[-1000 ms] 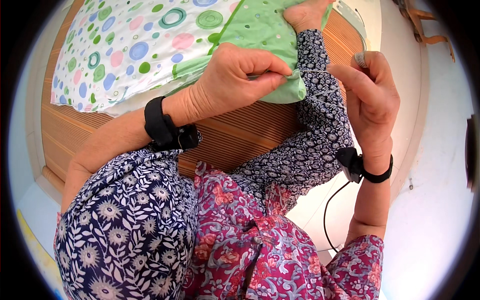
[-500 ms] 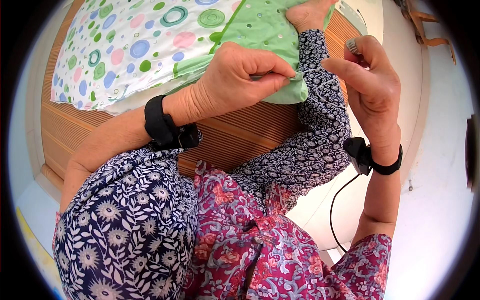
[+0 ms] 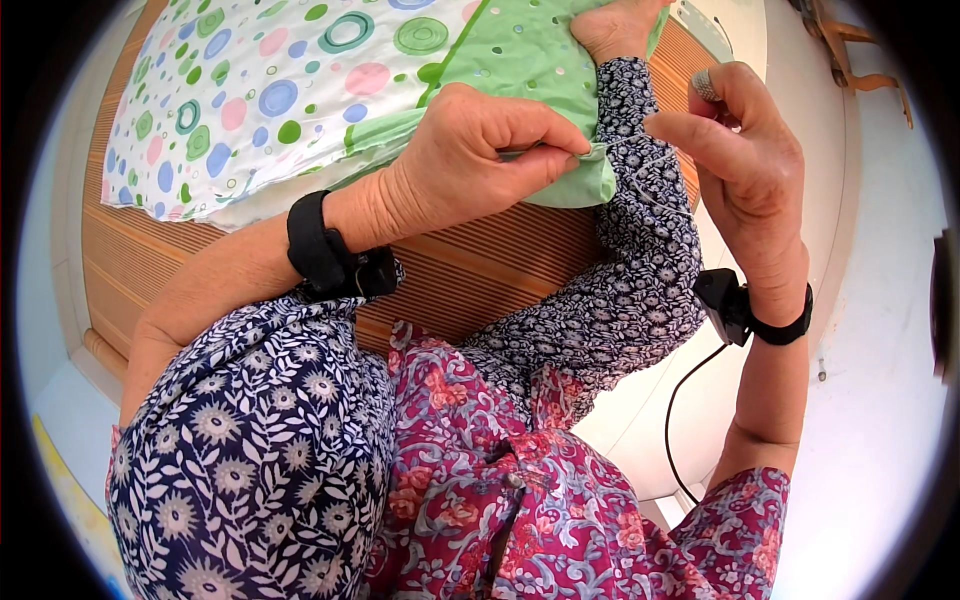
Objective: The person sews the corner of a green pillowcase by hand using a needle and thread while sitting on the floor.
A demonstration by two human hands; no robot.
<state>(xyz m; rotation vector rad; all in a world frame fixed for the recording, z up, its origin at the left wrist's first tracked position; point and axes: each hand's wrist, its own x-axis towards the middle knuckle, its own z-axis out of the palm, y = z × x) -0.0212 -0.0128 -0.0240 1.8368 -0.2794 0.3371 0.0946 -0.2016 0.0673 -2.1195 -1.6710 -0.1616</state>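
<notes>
My left hand (image 3: 480,160) is closed in a pinch on the edge of a light-green cloth border (image 3: 585,185), just at its near corner. The border belongs to a white cloth (image 3: 260,140) with coloured dots and rings. To the right, my right hand (image 3: 745,165) is raised with its fingers curled and the thumb pointing left. A silvery dimpled thimble (image 3: 706,85) circles one finger. Thin pale thread (image 3: 655,160) stretches from the green corner toward the right hand, and some hangs slack below. Whether a needle sits in those fingers is hidden.
The cloth lies on a brown striped mat (image 3: 480,250). My leg in dark flowered trousers (image 3: 620,290) stretches out beside it, with the bare foot (image 3: 612,30) against the green border. A black cable (image 3: 672,400) hangs from my right wrist. Wooden furniture legs (image 3: 850,60) stand at far right.
My right hand has shifted slightly up and to the right, away from the cloth. My left hand keeps its pinch in the same place.
</notes>
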